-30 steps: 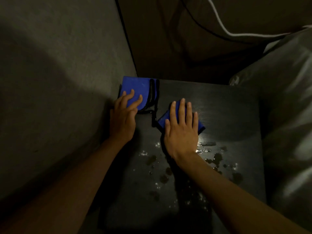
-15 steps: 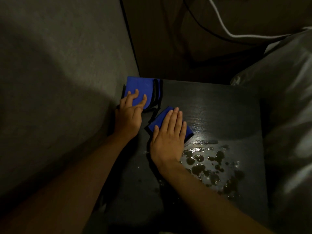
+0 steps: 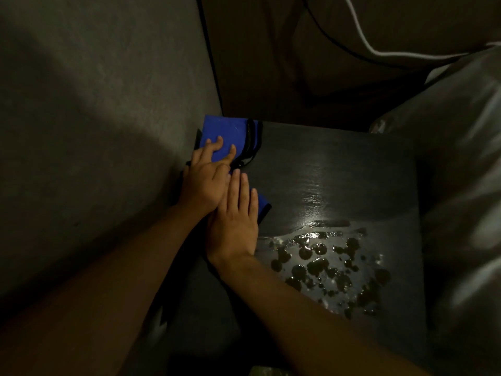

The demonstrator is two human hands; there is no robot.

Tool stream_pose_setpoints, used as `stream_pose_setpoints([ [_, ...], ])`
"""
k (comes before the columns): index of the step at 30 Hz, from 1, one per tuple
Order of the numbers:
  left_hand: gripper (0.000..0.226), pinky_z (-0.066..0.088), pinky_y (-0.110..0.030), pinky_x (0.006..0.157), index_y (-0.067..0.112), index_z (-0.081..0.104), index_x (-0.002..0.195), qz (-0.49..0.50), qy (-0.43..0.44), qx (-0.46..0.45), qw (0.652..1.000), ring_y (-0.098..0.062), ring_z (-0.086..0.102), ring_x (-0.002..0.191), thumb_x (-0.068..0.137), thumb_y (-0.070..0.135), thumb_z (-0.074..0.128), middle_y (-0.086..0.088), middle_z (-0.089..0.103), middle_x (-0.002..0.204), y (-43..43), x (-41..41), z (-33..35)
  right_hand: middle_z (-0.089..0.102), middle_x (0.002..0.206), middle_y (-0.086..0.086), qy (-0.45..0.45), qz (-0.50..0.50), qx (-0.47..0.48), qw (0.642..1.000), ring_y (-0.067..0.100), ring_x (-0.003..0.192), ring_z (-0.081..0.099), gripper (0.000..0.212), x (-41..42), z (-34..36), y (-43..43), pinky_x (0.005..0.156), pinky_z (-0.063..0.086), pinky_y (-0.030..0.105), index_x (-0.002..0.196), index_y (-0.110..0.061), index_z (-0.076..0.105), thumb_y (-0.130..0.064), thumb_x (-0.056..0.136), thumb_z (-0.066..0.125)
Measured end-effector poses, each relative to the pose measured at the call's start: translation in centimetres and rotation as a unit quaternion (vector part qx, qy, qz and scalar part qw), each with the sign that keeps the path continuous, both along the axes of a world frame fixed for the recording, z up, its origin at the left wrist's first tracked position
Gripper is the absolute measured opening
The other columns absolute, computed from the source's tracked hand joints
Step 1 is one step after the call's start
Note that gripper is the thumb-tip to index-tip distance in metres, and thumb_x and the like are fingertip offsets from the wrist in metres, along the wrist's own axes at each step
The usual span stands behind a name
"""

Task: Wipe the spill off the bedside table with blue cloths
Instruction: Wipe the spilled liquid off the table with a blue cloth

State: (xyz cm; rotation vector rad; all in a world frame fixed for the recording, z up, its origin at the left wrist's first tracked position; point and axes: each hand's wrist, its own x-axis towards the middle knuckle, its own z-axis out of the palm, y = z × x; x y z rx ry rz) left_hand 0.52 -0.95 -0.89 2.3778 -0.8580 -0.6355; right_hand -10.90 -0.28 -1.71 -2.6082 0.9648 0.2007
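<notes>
Where flat, unclenched fingers (image 3: 238, 185) press, blue cloth (image 3: 262, 204) beneath; spill (image 3: 325, 264) well apart.

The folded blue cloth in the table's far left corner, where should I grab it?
Pinch the folded blue cloth at its right, black-trimmed edge, coming from the bare tabletop side; the left hand covers its near edge.

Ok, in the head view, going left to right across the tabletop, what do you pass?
Left hand on the folded blue cloth → right hand flat on a second blue cloth → dark spill → pale bedding beside the table.
</notes>
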Motion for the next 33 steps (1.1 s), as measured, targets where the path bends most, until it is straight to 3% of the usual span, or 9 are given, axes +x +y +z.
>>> stream_pose_setpoints([
  [9,0.044,0.018,-0.048,0.118,0.039,0.041,0.143,-0.016,0.007,0.035,0.999,-0.014,0.012,0.147,0.102,0.026,0.031,0.011,0.019,0.16,-0.1,0.3,0.9,-0.012,0.168,0.019,-0.029,0.063,-0.005,0.998,0.031,0.155,-0.019,0.078,-0.1,-0.6,0.0,0.126,-0.007,0.046,0.16,-0.004,-0.006,-0.04,0.103,0.034],
  [13,0.046,0.021,-0.049,0.117,0.038,0.035,0.146,-0.05,-0.032,0.062,0.996,-0.016,0.014,0.146,0.102,0.029,0.031,0.009,0.016,0.161,0.1,0.4,0.8,0.009,0.166,0.027,-0.061,0.051,0.003,0.997,0.04,0.156,0.002,0.072,0.3,-0.4,0.4,0.127,0.001,0.051,0.159,0.0,0.017,-0.03,0.098,0.042],
  [16,0.048,0.021,-0.05,0.117,0.039,0.036,0.146,-0.043,-0.012,0.051,0.998,-0.016,0.014,0.146,0.099,0.035,0.028,0.009,0.018,0.161,0.1,0.6,0.8,0.016,0.164,0.03,-0.098,0.024,0.023,0.995,0.041,0.155,0.007,0.066,0.5,-0.4,0.6,0.127,0.0,0.05,0.157,0.001,0.026,-0.021,0.097,0.044],
  [20,0.053,0.022,-0.051,0.117,0.039,0.035,0.146,-0.059,-0.008,0.052,0.997,-0.017,0.011,0.147,0.095,0.04,0.023,0.008,0.018,0.161,0.3,0.8,0.8,0.027,0.159,0.031,-0.132,0.018,0.021,0.991,0.044,0.153,0.012,0.059,0.2,-0.5,0.6,0.125,-0.007,0.049,0.154,-0.002,0.037,-0.02,0.098,0.031],
  [23,0.057,0.022,-0.049,0.117,0.042,0.037,0.145,-0.042,0.014,0.032,0.998,-0.014,0.013,0.147,0.09,0.045,0.02,0.01,0.02,0.16,0.2,0.8,1.1,0.039,0.152,0.03,-0.151,0.01,0.001,0.988,0.047,0.15,0.021,0.059,0.3,-0.5,0.7,0.125,-0.003,0.053,0.148,-0.002,0.047,-0.021,0.096,0.025],
  [28,0.048,0.017,-0.051,0.118,0.039,0.026,0.15,-0.086,-0.033,0.09,0.992,-0.019,0.006,0.148,0.102,0.033,0.029,0.007,0.011,0.162,0.4,0.9,0.9,0.028,0.164,0.019,-0.091,0.052,-0.019,0.994,0.044,0.154,0.006,0.063,0.3,-0.6,0.8,0.125,0.003,0.056,0.156,-0.01,0.037,-0.029,0.096,0.028],
  [31,0.048,0.016,-0.051,0.119,0.04,0.025,0.15,-0.076,-0.01,0.094,0.993,-0.019,0.004,0.149,0.103,0.035,0.031,0.008,0.009,0.163,0.2,0.8,1.1,0.014,0.17,0.011,-0.04,0.078,-0.029,0.996,0.038,0.155,-0.012,0.068,0.1,-0.8,0.8,0.126,-0.001,0.053,0.161,-0.014,0.022,-0.036,0.097,0.028],
  [33,0.046,0.016,-0.051,0.119,0.042,0.027,0.149,-0.06,0.02,0.078,0.995,-0.018,0.004,0.149,0.103,0.038,0.031,0.009,0.01,0.162,0.1,0.6,1.3,0.013,0.17,0.01,-0.037,0.1,-0.029,0.994,0.037,0.155,-0.013,0.068,-0.1,-0.8,0.5,0.126,0.0,0.053,0.161,-0.017,0.021,-0.038,0.098,0.033],
])
